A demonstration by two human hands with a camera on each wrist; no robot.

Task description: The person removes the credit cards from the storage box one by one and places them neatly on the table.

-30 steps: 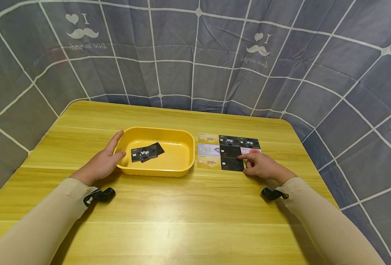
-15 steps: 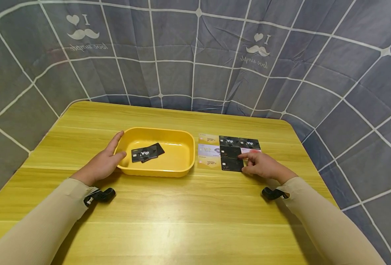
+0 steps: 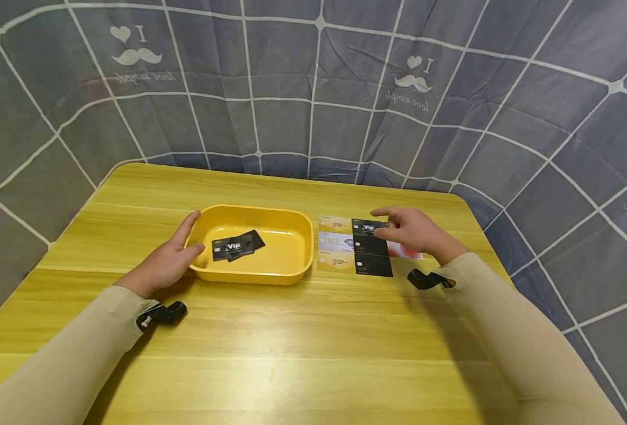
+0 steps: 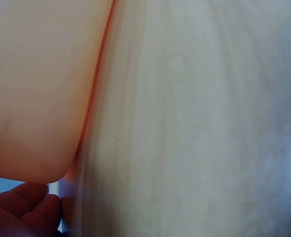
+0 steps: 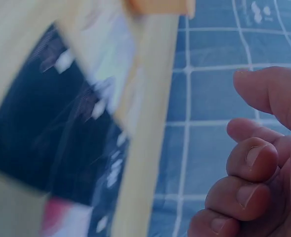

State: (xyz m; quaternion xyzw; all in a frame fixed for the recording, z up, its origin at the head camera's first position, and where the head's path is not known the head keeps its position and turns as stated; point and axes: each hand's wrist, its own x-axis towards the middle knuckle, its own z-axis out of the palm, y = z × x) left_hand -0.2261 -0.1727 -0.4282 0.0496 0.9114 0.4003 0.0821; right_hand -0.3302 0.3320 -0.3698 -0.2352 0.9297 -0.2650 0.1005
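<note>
My left hand [image 3: 166, 260] holds the left end of a yellow plastic tray [image 3: 249, 277], its thumb over the rim and its fingers along the outside. The left wrist view has its fingers [image 4: 39, 210] at the tray's corner. Inside lie two overlapping black cards, the upper one a Vip card [image 3: 232, 248]. My right hand [image 3: 416, 231] hovers over the right side of a block of laid-out cards, thumb and forefinger apart, nothing between them. Black cards [image 3: 374, 265] fill the middle column; a pink-and-white card [image 3: 409, 251] shows partly under the hand, which hides the card behind it.
Two gold cards [image 3: 335, 262] and a pale purple VIP card [image 3: 334, 241] form the left column, just right of the tray. Everything rests on a wood-grain table [image 3: 271, 342]. A grey checked curtain [image 3: 286, 88] hangs behind its far edge.
My right hand has lifted off the black and pink cards and moved away from me, toward the back row. The left hand and the tray keep their place.
</note>
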